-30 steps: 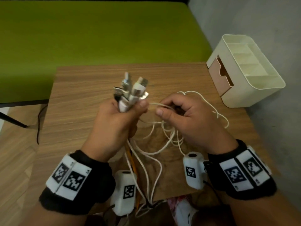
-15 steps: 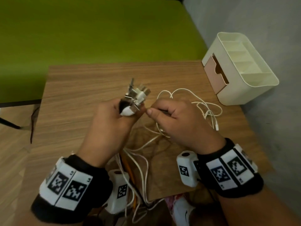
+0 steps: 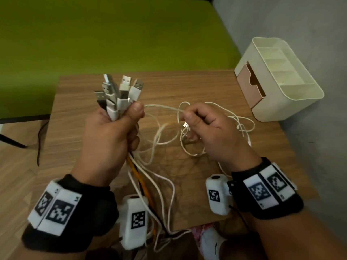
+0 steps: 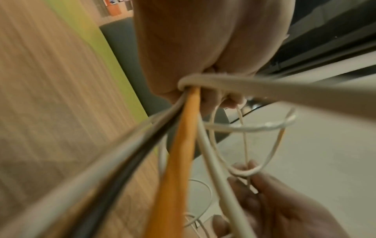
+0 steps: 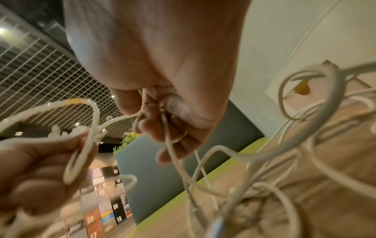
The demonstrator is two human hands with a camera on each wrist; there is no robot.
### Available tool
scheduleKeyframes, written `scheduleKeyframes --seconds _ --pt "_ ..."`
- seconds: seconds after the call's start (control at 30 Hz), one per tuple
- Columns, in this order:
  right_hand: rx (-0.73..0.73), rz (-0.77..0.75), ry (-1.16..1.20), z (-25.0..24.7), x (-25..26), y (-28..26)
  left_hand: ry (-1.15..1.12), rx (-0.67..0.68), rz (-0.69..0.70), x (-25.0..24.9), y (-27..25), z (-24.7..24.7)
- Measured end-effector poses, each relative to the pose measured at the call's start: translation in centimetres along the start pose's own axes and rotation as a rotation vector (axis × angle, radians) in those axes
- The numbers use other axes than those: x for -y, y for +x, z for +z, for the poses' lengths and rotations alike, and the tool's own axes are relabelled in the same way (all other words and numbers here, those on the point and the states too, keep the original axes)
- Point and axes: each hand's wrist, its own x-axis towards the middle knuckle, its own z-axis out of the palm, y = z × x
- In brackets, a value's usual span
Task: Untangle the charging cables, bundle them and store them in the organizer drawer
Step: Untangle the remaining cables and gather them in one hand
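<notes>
My left hand (image 3: pixel 120 128) grips a bunch of charging cables just below their USB plugs (image 3: pixel 120 91), which fan upward above the fist. White, black and orange cable strands (image 3: pixel 142 186) hang from that fist toward the table's near edge; the orange strand (image 4: pixel 179 153) runs down the left wrist view. My right hand (image 3: pixel 199 121) pinches a thin white cable (image 3: pixel 163 106) stretched from the left thumb, and the same pinch (image 5: pixel 160 112) shows in the right wrist view. Loose white loops (image 3: pixel 242 124) lie tangled on the table under and beside the right hand. The cream organizer (image 3: pixel 281 79) stands at the far right, its tan drawer (image 3: pixel 251 87) slightly pulled out.
The small wooden table (image 3: pixel 78 117) ends just in front of my wrists, and cables trail over that near edge. A green surface (image 3: pixel 112 34) lies beyond the table's far edge. A grey wall (image 3: pixel 309 25) runs close along the right, behind the organizer.
My left hand has lifted the plug bunch higher and nearer the camera. The right hand has drawn away to the right, stretching a white cable taut between the two hands.
</notes>
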Motion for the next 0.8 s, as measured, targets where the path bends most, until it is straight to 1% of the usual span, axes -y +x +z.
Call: scheduleKeyframes --seconds 0.1,0.17,0.27,0.37,0.43,0.5,0.57,0.63,0.67,0.73,0.8 --pt "-0.06 0.006 0.021 -0.5 0.0 0.4 0.247 -0.035 0.0 0.3 0.1 0.0" --pt "-0.034 -0.014 -0.034 -0.5 0.2 0.3 0.373 -0.025 0.049 0.3 -0.2 0.3" --pt "0.045 -0.078 -0.155 0.5 0.7 0.0 0.482 0.047 0.119 0.1 -0.7 1.3" --pt "0.058 -0.138 -0.187 1.1 1.0 -0.2 0.573 0.136 0.153 0.0 -1.2 1.7" --pt "0.056 -0.143 -0.147 0.9 1.2 -0.3 0.581 0.156 0.156 -0.2 -1.2 1.4" --pt "0.053 -0.132 -0.094 0.5 1.4 -0.4 0.576 0.142 0.141 -0.2 -1.0 1.1" --pt "0.059 -0.098 -0.041 0.1 1.5 -0.5 0.497 0.076 0.112 -0.2 -0.9 0.7" --pt "0.067 -0.065 -0.05 -0.4 1.5 -0.5 0.367 0.005 0.094 -0.2 -0.7 0.2" --pt "0.067 -0.051 -0.061 -0.7 1.6 -0.5 0.34 -0.014 0.09 -0.3 -0.5 0.0" --pt "0.048 -0.04 -0.064 -1.0 2.2 -0.8 0.321 -0.007 0.084 -0.4 -0.6 -0.2" --pt "0.01 -0.061 -0.059 -1.2 3.1 -1.1 0.271 0.009 0.074 -0.7 -0.9 -0.1"
